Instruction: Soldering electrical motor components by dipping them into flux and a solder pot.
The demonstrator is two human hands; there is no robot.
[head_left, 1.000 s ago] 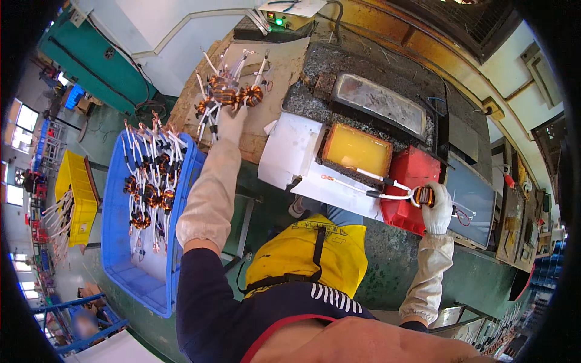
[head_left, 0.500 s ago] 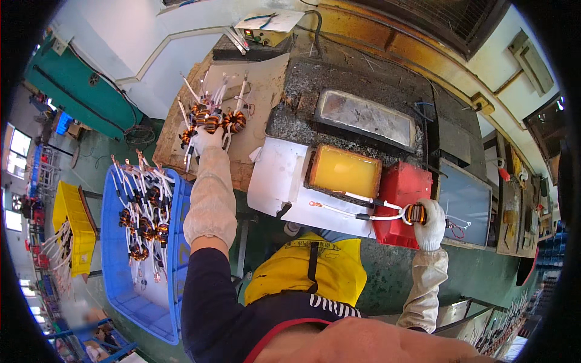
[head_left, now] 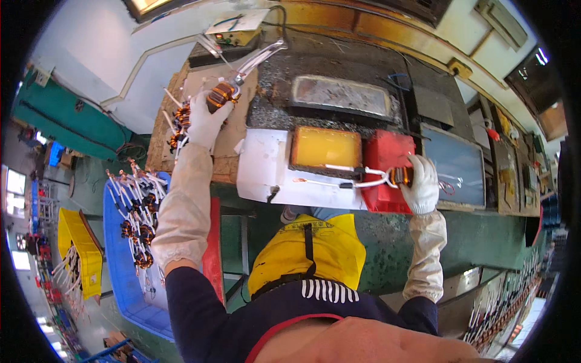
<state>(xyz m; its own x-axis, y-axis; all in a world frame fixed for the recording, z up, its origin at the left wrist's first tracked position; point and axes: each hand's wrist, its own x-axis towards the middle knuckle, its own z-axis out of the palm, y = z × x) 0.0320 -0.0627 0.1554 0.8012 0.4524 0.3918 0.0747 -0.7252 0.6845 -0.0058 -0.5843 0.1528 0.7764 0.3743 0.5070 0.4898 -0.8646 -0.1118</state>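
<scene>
My left hand (head_left: 203, 126), in a white glove, is closed round a copper-wound toroidal coil (head_left: 220, 95) above the board at the left of the bench. That coil's white leads point up and to the right, toward the back. In my gloved right hand (head_left: 423, 186) is a second toroidal coil (head_left: 398, 176), held over the front of the red bin (head_left: 387, 145). Its white leads, with copper-coloured ends, stretch left past the front of the yellow-filled tray (head_left: 327, 147). More coils (head_left: 181, 115) lie on the board, partly hidden behind my left hand.
A rectangular pan with a silvery, crusted surface (head_left: 340, 97) sits on the dark, dirty bench top. White sheet (head_left: 261, 166) covers the bench's front. Left of me stands a blue crate (head_left: 114, 266) with several coils; beyond it is a yellow bin (head_left: 85, 242). Pliers (head_left: 227, 23) lie at the back.
My left hand has lifted a coil from the group on the board, and its leads now swing toward the back right. My right hand still holds its coil over the red bin. The view has shifted.
</scene>
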